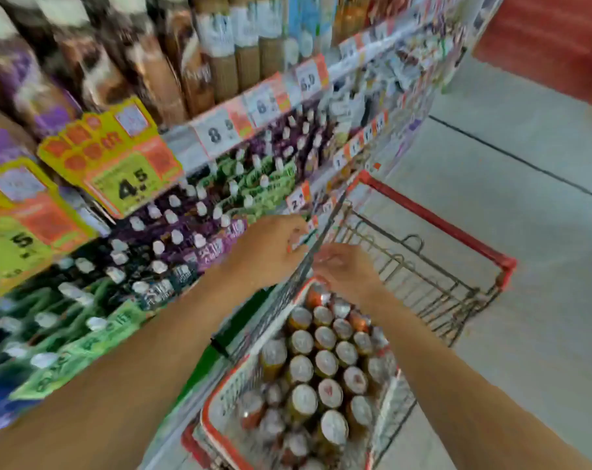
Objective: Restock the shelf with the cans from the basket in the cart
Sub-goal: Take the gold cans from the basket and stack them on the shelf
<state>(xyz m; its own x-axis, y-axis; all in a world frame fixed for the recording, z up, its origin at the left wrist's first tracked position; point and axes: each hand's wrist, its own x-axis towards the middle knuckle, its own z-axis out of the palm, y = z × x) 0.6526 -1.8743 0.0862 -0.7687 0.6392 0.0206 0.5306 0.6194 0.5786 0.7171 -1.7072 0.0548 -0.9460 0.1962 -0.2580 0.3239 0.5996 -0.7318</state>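
Several gold and orange cans [325,362] with silver tops stand packed in a red-rimmed basket [220,395], which sits inside the wire cart [433,283]. My left hand [271,249] reaches forward over the cart's left rim toward the shelf [199,144] edge. Its fingers are curled, and blur hides whether they hold anything. My right hand [345,271] hovers just above the cans at the basket's far end, fingers loosely bent, with nothing visible in it. The whole frame is motion-blurred.
The shelf on the left holds rows of white-capped bottles [172,232] with purple and green labels, and yellow price cards [118,164] stick out into the aisle. The cart's red handle [437,222] lies ahead, with grey floor [525,164] to the right.
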